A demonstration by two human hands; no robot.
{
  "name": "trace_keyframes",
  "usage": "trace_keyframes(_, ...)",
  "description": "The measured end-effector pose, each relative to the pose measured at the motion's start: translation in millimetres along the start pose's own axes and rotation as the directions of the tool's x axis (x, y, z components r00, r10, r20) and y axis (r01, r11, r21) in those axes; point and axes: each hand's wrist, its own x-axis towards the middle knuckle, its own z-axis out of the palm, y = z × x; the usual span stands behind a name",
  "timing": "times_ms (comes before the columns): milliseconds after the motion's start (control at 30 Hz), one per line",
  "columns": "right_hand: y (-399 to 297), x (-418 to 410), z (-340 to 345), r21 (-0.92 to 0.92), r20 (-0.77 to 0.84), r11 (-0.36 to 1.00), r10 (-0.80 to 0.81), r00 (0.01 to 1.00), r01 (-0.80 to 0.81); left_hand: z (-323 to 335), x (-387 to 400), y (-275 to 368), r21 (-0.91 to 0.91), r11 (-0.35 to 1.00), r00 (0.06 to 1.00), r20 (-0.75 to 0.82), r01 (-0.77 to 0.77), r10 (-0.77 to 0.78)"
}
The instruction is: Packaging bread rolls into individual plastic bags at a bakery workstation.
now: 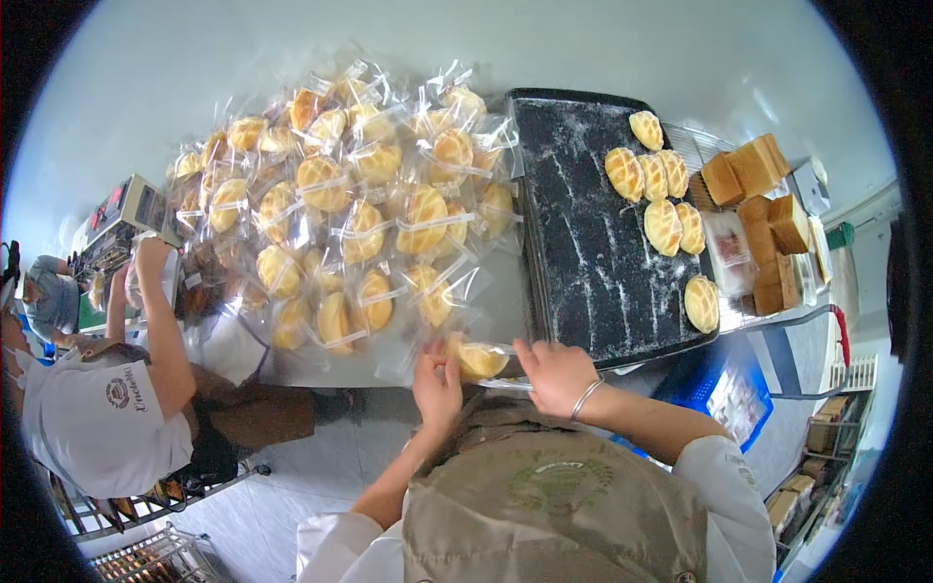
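Note:
At the front edge of the table, a golden bread bun (481,361) sits inside a clear plastic bag, between my two hands. My left hand (437,382) grips the bag's left end by the bun. On the other side, my right hand (557,375) pinches the bag's right end, a metal bangle on its wrist. Ahead and to the left lies a heap of bagged buns (324,186), many with white printed strips. A black baking tray (583,240) at the right carries several unbagged buns (663,226) with scored tops, along its right side.
Brown bread loaves (765,248) and a clear packet (729,244) sit on a wire rack (692,142) beyond the tray. A blue crate (754,397) stands below at right. At left, a co-worker (109,415) handles a bag by a machine (127,218); another person (51,295) is behind.

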Motion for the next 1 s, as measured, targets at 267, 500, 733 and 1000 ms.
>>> trace_keyframes(267,-55,19,-57,-0.041,-0.032,0.999,-0.019,0.999,0.018,-44,9,47,-0.114,0.992,0.986,-0.164,-0.049,0.029)
trace_keyframes(500,-19,-44,-142,0.117,-0.591,0.993,0.088,0.802,-0.022,-200,95,88,-0.726,0.672,0.794,-0.493,-0.148,-0.357)
trace_keyframes(733,34,-58,-90,0.381,-0.546,0.908,0.373,0.75,-0.175,-264,222,39,-0.413,0.755,0.549,-0.831,-0.509,-0.085)
trace_keyframes(1000,68,-72,-40,0.533,-0.409,0.775,0.588,0.698,-0.34,-223,232,-66,-0.063,0.986,0.842,-0.531,-0.152,0.096)
